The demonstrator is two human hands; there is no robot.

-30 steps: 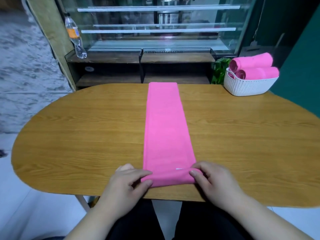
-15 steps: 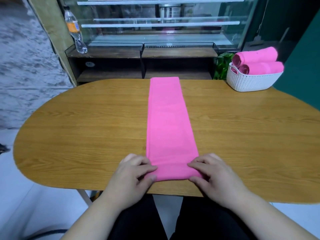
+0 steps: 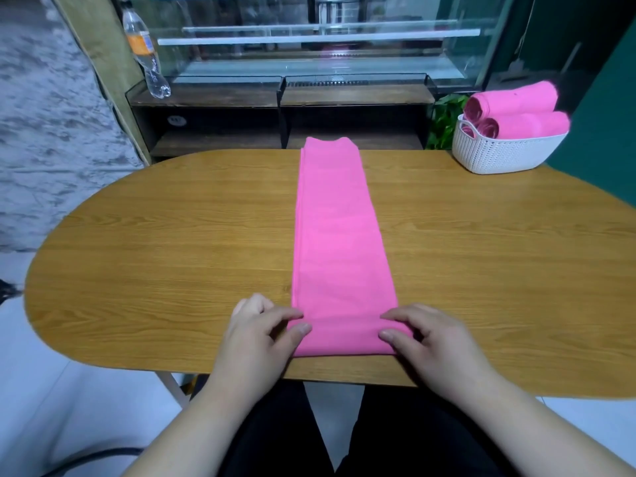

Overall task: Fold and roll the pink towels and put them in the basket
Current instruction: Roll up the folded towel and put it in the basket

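A long pink towel (image 3: 339, 242), folded into a narrow strip, lies flat down the middle of the oval wooden table (image 3: 172, 253); its far end just reaches the table's far edge, and its near end is turned over into a low first roll close to the table's near edge. The left hand (image 3: 256, 342) sits at the left end of that roll, fingers curled, thumb and forefinger pinching the turned-over cloth; the right hand (image 3: 433, 342) mirrors it at the right end, fingers bent, thumb on top of the roll and forefinger on the flat strip just past it. Both wrists come in over the table's near edge.

At the table's far right corner stands a white woven basket (image 3: 502, 154) with a looped handle; two rolled towels (image 3: 516, 98) of the same pink lie in it, one stacked on the other, their spiral ends facing left and both rising above the rim.

Beyond the table's far edge is a glass display case (image 3: 309, 46) on a dark wooden shelf base; a clear plastic bottle (image 3: 146, 60) leans on the shelf past the table's far left, and its orange label (image 3: 139, 44) is too blurred to read any brand or words. Green plant leaves (image 3: 444, 122) show behind the table, just left of the basket.
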